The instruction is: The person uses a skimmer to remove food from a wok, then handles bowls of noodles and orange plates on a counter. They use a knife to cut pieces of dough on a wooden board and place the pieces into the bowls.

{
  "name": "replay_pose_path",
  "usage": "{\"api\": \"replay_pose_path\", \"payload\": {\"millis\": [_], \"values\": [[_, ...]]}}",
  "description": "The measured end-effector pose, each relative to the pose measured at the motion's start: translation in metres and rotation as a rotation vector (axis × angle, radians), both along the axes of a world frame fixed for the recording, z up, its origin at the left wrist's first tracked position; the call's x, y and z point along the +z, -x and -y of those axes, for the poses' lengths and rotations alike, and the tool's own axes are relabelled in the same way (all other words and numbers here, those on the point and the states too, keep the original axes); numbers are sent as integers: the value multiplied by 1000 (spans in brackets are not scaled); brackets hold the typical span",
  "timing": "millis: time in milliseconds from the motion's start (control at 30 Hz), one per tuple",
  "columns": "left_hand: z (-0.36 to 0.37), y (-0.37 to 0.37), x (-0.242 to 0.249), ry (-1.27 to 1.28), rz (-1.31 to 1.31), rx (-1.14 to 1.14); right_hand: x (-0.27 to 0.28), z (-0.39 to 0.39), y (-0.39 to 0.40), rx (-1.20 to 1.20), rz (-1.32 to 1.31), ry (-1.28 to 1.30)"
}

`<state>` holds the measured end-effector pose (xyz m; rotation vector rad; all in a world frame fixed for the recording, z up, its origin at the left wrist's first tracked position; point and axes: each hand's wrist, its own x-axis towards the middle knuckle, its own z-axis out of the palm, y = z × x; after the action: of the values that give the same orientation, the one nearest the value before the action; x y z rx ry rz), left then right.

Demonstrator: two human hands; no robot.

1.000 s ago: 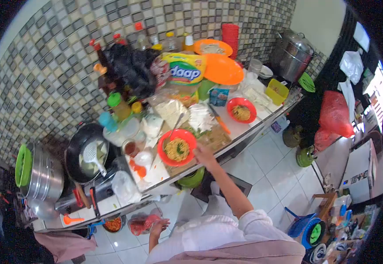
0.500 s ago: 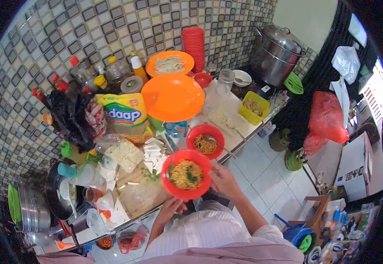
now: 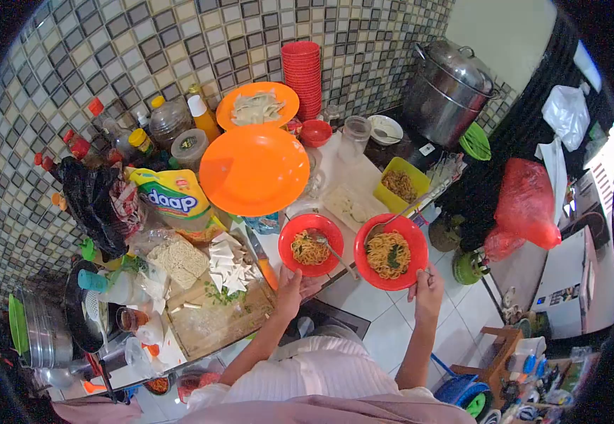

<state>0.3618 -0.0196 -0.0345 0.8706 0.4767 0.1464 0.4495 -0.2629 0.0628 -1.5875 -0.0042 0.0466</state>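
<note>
Right of the board (image 3: 208, 331) are two red bowls of noodles. The left bowl (image 3: 289, 232) is the nearer of the two to the board, at the edge of the counter (image 3: 335, 157); its spoon (image 3: 338, 259) leans out over the rim. The right bowl (image 3: 418, 244) is farther from the board, beside the left bowl, with its spoon (image 3: 413, 205) also over the rim and green leaf on its noodles.

The right hand (image 3: 429, 286) has its fingers pinching the near rim of the right bowl. The left hand (image 3: 291, 293), just right of the board, has its fingers at the near rim of the left bowl; whether they grip it cannot be told.

On the board lie a dry noodle block (image 3: 178, 263), white slices (image 3: 229, 265) and chopped greens (image 3: 216, 295). At its right edge lies a knife (image 3: 268, 273). Beyond the board are a yellow pack (image 3: 180, 201) and an orange plate (image 3: 254, 169).
</note>
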Motion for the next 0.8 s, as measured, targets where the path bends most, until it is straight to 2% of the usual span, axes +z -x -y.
{"api": "replay_pose_path", "payload": {"millis": [167,467,567,633,667,733,800], "values": [[-5,-15,-3,69,-30,26,-4,17,6,-28,-6,-21],[-20,-47,-10,-29,42,-23,13,3,38,85,-131,12],[-25,-27,17,19,-74,-65,3,-9,49,121,-164,36],[-21,2,39,-155,-98,83,-4,-20,55,234,-217,71],[-25,17,44,-156,-101,87,-10,-27,59,278,-184,79],[-36,51,50,-728,-130,45,-26,-41,67,307,-247,28],[-39,83,64,-723,-229,78,-32,-57,74,349,-371,-33]]}}
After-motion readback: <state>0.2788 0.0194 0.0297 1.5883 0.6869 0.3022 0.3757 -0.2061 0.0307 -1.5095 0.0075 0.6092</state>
